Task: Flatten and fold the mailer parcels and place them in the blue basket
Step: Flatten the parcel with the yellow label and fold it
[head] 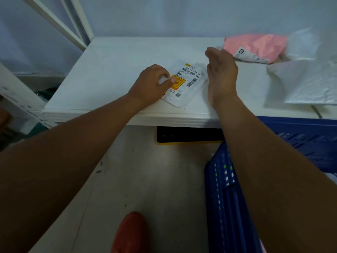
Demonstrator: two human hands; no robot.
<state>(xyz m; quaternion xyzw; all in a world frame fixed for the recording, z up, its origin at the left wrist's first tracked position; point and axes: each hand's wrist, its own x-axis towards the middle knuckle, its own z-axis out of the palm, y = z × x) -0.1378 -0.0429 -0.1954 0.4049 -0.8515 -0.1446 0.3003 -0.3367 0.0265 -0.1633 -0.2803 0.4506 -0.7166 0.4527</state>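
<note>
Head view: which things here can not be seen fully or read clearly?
In the head view:
- Small mailer: its left end is under the left hand; the label print is too small to read.
- Big white mailer: cut off by the right edge of the picture.
- Pink mailer: blurred, label unreadable.
- Blue basket: its inside is hidden by the right forearm and the picture's edge.

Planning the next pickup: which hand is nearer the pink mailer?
Right. The right hand stands open just left of the pink mailer; the left hand is farther left, holding the white labelled mailer.
</note>
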